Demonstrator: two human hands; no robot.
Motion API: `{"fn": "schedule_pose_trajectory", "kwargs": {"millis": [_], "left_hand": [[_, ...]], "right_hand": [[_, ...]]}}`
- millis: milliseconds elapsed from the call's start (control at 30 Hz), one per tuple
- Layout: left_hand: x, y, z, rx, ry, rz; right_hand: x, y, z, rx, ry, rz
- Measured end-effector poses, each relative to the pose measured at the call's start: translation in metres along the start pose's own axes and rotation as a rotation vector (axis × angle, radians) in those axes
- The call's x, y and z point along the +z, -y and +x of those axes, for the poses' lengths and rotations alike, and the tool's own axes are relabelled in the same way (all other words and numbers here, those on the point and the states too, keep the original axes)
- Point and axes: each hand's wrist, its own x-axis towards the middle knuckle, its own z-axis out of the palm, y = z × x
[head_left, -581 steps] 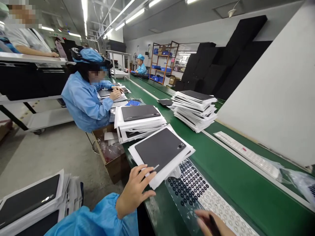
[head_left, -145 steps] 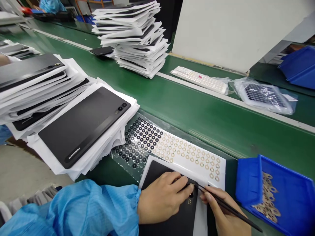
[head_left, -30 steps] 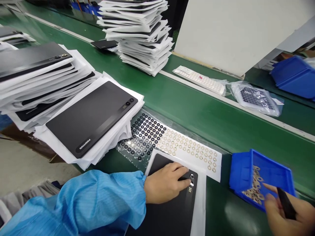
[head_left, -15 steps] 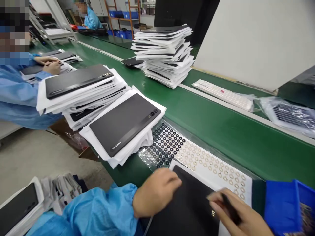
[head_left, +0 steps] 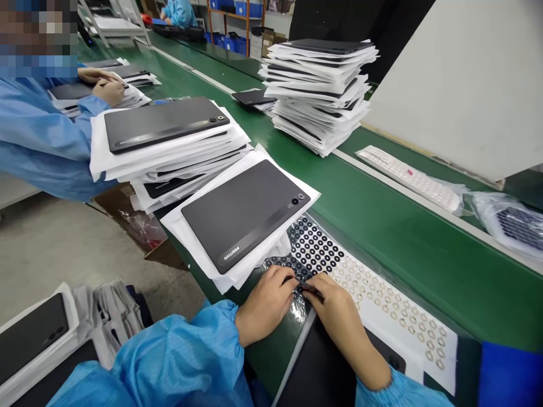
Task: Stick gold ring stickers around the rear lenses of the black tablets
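My right hand (head_left: 337, 314) is closed round a slim dark tool (head_left: 311, 290), whose exact kind I cannot make out. Its tip points at my left hand (head_left: 267, 305), whose fingers are pinched together at the edge of a clear sheet of black rings (head_left: 318, 249); whatever is between them is hidden. Beside that lies a white sheet with rows of pale gold rings (head_left: 394, 308). Under my right forearm is a black tablet (head_left: 322, 367), its camera corner showing on the right. Another grey tablet (head_left: 246, 212), marked POSITIVO, tops a paper-layered stack just beyond my left hand.
Another tablet stack (head_left: 165, 124) stands at the left, and a tall one (head_left: 318, 96) farther back. Bagged sheets (head_left: 411, 178) lie along the green bench (head_left: 382, 226). A blue bin (head_left: 509, 373) is at right. A co-worker's blue sleeve (head_left: 38, 135) reaches in at left.
My right hand, with the dark tool, has left the tablet's camera corner and moved left to the black ring sheet. My left hand has come off the tablet to meet it. The view has shifted.
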Motion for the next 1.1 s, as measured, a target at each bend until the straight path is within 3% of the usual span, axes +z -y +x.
{"fn": "schedule_pose_trajectory", "kwargs": {"millis": [367,667,1100], "left_hand": [[0.008,0.006,0.0,0.092,-0.085,0.024],[0.011,0.008,0.0,0.148,-0.102,0.069],[0.014,0.008,0.0,0.161,-0.126,0.112]], "right_hand": [[0.002,0.029,-0.001,0.226,0.061,-0.264],[-0.008,0.031,-0.002,0.192,0.105,-0.27],[-0.003,0.026,-0.005,0.231,0.042,-0.152]]}}
